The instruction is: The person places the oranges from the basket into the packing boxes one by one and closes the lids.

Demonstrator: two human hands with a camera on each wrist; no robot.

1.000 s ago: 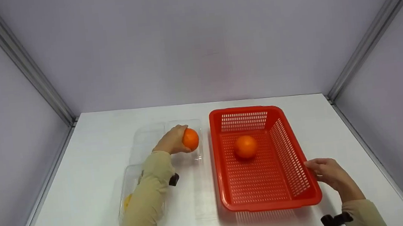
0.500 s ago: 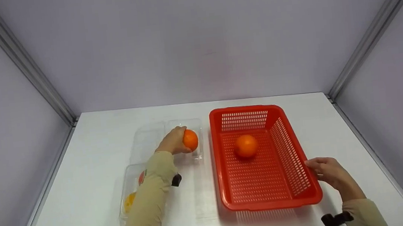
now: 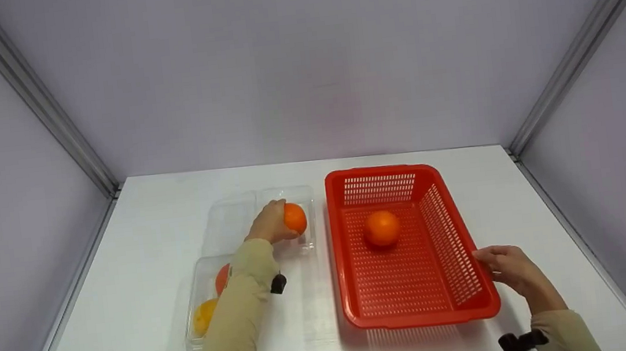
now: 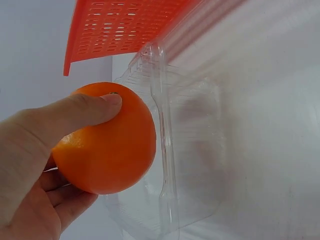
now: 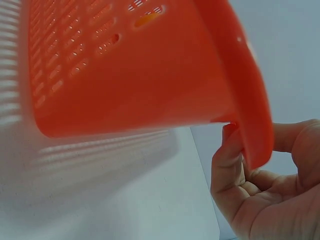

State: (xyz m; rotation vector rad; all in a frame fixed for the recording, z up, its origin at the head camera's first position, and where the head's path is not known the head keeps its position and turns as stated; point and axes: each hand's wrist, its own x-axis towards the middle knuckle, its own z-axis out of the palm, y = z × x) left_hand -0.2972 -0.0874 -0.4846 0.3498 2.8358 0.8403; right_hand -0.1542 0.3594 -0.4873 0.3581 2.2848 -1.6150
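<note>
My left hand (image 3: 272, 221) grips an orange (image 4: 107, 145), thumb across its top near the stem end and fingers beneath. The orange is over the right half of an open clear plastic clamshell box (image 3: 304, 190). To the right stands a red plastic basket (image 3: 341, 265) with slotted walls, and a second orange (image 3: 382, 228) lies on its floor. My right hand (image 3: 510, 268) pinches the basket's right rim near the front corner. In the right wrist view, curled fingers (image 5: 227, 167) reach under that rim, with the thumb on its other side.
Nearer on the left is another clear plastic box (image 3: 193, 293), partly hidden by my left sleeve (image 3: 240, 317). In it show a yellow-orange fruit (image 3: 204, 316) and a reddish round fruit (image 3: 222, 278). Pale walls enclose the white table (image 3: 112, 313) at the back and sides.
My left hand and its orange have shifted slightly nearer. The left forearm has swung right, uncovering more of the two fruits in the near box. My right hand and the basket stay put.
</note>
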